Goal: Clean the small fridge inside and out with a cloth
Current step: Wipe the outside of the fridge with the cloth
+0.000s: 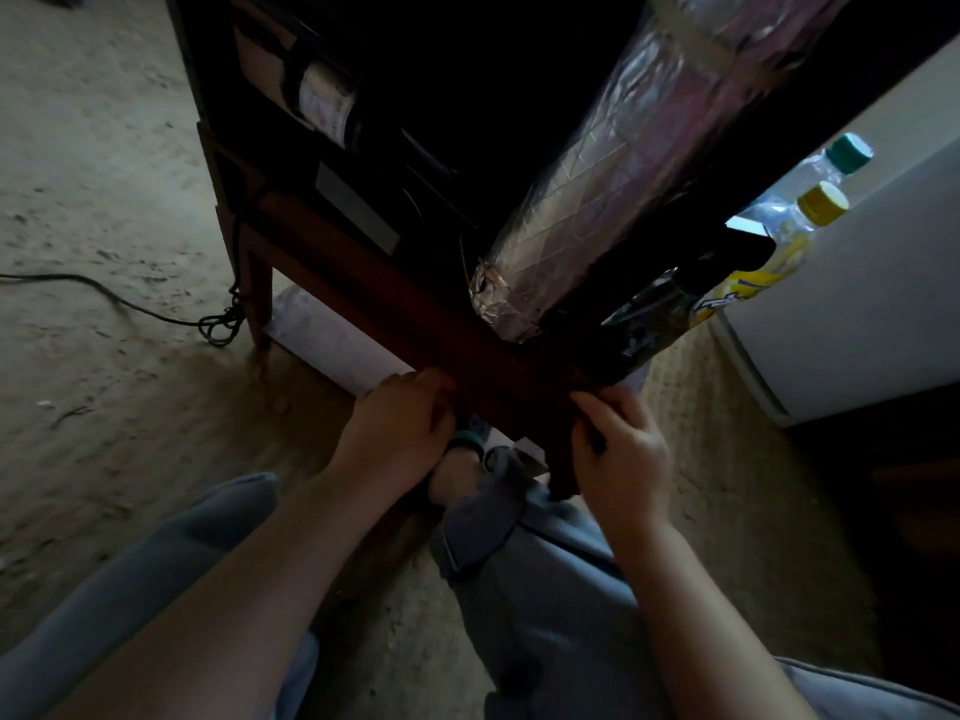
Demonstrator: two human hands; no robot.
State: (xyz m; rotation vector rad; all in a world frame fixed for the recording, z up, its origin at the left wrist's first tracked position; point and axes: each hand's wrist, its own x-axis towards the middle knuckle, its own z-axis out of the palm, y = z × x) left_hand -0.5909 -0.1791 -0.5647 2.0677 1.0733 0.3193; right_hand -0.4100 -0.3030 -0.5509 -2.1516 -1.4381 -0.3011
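Left hand (400,423): fingers curled over the front rail of a dark wooden stand (415,309), fingertips hidden behind the edge; it has hold of the rail. Right hand (618,444): thumb and curled fingers clamped on the same rail near its right corner, just above a leg of the stand. The 2 hands sit apart on the rail, forearms reaching up from the bottom of the view.

Small fridge (857,314): white body at the right edge, just beside the stand, standing on the floor. Whether its door is open cannot be told.

3 bottles noted between the stand and the fridge:
- clear bottle with a teal cap (836,161), furthest back;
- yellow-labelled bottle with a yellow cap (774,252), in front of it;
- dark bottle (644,324), lowest, against the stand's edge.
What they rest on cannot be seen.

Foil-wrapped tube (597,200): lies at a slant across the stand, its crumpled end near the front rail. Shelves behind it are too dark to read.

Pale roll (332,340): lies on the floor under the stand.

Black cable (104,298): runs over the beige carpet (104,148) on the left and ends in a tangle at the stand's left leg.

Person seated low, in grey trousers (545,589).
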